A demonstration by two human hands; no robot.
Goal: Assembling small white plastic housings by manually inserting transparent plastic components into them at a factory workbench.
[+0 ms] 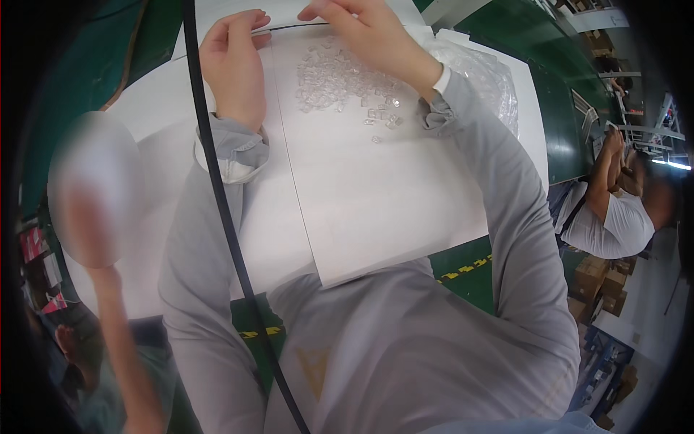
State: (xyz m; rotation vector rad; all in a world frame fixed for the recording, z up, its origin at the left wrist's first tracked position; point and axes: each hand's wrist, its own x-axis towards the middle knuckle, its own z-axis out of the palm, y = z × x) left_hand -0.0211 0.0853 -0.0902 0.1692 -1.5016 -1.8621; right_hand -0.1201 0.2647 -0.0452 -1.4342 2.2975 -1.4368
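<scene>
My left hand (pixel 233 72) is raised over the far left part of the white work surface, its fingers bent inward toward the right. Across from it, my right hand (pixel 372 32) reaches over the far side of a spread of small clear plastic pieces (pixel 325 76), with its fingertips drawn together. Whatever either hand holds is too small or hidden to make out. A thin dark line (pixel 296 27) runs between the two hands; whether it is a cord or an edge, I cannot tell. Several clear pieces (pixel 383 113) lie loose at the near right of the pile.
A clear plastic bag (pixel 481 79) lies to the right of the pile. The white board (pixel 390 210) overlaps another sheet along a seam. A black strap (pixel 217 166) crosses the view. A person's blurred arm (pixel 119 318) is at left; another person (pixel 607 210) works at right.
</scene>
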